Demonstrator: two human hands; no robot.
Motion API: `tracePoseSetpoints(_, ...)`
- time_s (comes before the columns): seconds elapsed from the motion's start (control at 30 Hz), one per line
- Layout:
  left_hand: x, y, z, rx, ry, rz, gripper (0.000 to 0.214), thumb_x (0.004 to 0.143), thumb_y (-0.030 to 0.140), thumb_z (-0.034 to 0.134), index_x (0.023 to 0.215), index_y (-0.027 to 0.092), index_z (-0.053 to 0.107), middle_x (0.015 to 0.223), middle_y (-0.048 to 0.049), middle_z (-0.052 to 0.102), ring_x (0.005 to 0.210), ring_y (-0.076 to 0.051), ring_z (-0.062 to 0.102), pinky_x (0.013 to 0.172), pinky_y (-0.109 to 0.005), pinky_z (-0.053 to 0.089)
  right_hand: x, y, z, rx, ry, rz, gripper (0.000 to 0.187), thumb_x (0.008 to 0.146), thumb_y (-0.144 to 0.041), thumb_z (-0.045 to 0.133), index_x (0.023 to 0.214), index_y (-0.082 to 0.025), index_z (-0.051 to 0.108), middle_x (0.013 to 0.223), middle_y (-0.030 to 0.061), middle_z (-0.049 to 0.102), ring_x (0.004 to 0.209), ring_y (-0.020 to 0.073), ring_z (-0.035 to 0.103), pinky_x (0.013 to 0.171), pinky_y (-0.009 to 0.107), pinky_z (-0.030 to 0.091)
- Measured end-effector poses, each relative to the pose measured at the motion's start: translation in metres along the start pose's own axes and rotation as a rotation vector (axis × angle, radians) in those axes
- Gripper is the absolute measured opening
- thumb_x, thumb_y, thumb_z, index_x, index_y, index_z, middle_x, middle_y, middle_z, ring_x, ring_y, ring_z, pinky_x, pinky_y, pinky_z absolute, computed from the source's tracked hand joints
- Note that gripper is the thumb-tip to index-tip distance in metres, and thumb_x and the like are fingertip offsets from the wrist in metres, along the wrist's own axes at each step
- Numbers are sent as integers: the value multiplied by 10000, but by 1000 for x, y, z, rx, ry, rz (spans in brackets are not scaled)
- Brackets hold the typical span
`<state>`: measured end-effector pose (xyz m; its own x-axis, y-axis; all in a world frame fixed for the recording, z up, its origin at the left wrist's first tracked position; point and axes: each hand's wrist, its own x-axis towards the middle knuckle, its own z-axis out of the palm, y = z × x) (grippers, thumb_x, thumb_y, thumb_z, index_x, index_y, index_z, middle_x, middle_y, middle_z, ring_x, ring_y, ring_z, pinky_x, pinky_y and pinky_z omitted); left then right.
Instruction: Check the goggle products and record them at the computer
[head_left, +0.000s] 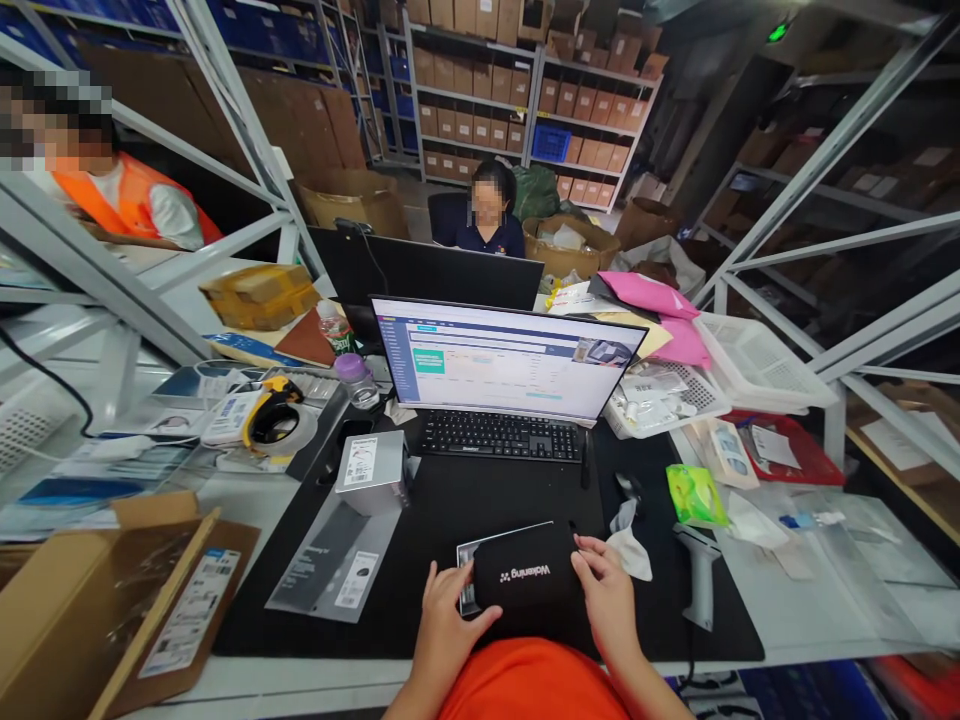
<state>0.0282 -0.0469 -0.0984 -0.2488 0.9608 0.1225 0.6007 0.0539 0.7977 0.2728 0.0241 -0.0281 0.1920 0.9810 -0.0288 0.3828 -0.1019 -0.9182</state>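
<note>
A small black zip case (526,581) with white lettering lies on the black desk mat (480,500) close to me. My left hand (444,622) grips its left end, thumb against the front edge. My right hand (606,592) holds its right end with fingers curled on the top corner. A printed card (466,556) pokes out from under the case on the left.
Behind the case are a keyboard (500,437) and a lit monitor (504,357). A silver box (372,470) and a flat plastic packet (336,562) lie left; a barcode scanner (700,572) and crumpled tissue (627,545) lie right. An open carton (97,590) sits at front left. Two other people sit beyond.
</note>
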Motion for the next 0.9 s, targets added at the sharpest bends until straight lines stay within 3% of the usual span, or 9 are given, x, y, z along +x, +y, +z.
tracePoseSetpoints(0.1, -4, -2, -5, 12, -7, -118, 526, 714, 482, 763, 1160, 206, 729, 1040, -85, 751, 1046, -341, 672, 1166, -683, 303, -5, 0, 11, -93, -44, -96, 366, 896, -467, 571, 850, -196, 813, 1113, 161, 718, 1051, 319, 687, 947, 462, 567)
tracePoseSetpoints(0.2, -4, 3, -11, 65, -15, -186, 525, 717, 450, 706, 1166, 179, 735, 1078, -116, 746, 1117, -375, 615, 1122, -637, 377, -6, -5, 14, -364, -92, -251, 368, 955, -344, 477, 884, -208, 811, 1256, 162, 669, 1206, 346, 610, 977, 476, 553)
tracePoseSetpoints(0.3, -6, 12, -16, 114, 4, -212, 550, 731, 416, 643, 1206, 151, 718, 1098, -129, 735, 1131, -374, 583, 1047, -561, 464, -5, -3, 14, -608, -192, -362, 361, 920, -184, 481, 749, -202, 799, 1309, 149, 655, 1288, 362, 547, 1055, 500, 503)
tracePoseSetpoints(0.37, -7, 17, -19, 132, -15, -231, 558, 759, 434, 610, 1226, 145, 707, 1092, -127, 732, 1117, -360, 591, 1017, -526, 489, -6, 5, 14, -673, -273, -371, 326, 879, -116, 512, 726, -175, 795, 1330, 170, 652, 1294, 364, 553, 1087, 502, 483)
tracePoseSetpoints(0.53, -3, 26, -27, 315, -112, -199, 485, 938, 420, 438, 1226, 133, 704, 1046, -124, 739, 1045, -331, 639, 917, -471, 537, -3, 18, 19, -739, -347, -344, 301, 855, -62, 555, 965, -180, 809, 1523, 142, 504, 1429, 364, 434, 1160, 559, 382)
tracePoseSetpoints(0.7, 9, 32, -30, 690, -183, -50, 398, 979, 411, 515, 1105, 131, 767, 906, -131, 767, 955, -319, 686, 1031, -502, 487, 7, 12, 22, -780, -380, -328, 221, 850, -102, 631, 755, -212, 797, 1453, 108, 588, 1392, 345, 478, 1166, 566, 333)
tracePoseSetpoints(0.83, 16, 42, -31, 785, -238, -56, 377, 961, 412, 592, 1030, 98, 788, 800, -142, 754, 845, -299, 712, 1050, -502, 485, 7, 15, 21, -757, -319, -335, 218, 840, -126, 657, 698, -235, 782, 1390, 68, 647, 1319, 331, 541, 1154, 585, 334)
tracePoseSetpoints(0.9, 17, 48, -30, 799, -236, -54, 349, 946, 359, 620, 1106, 85, 766, 799, -139, 744, 865, -305, 707, 1033, -496, 503, 6, 18, 19, -747, -313, -330, 192, 809, -129, 687, 678, -238, 775, 1350, 65, 673, 1299, 336, 554, 1124, 567, 387)
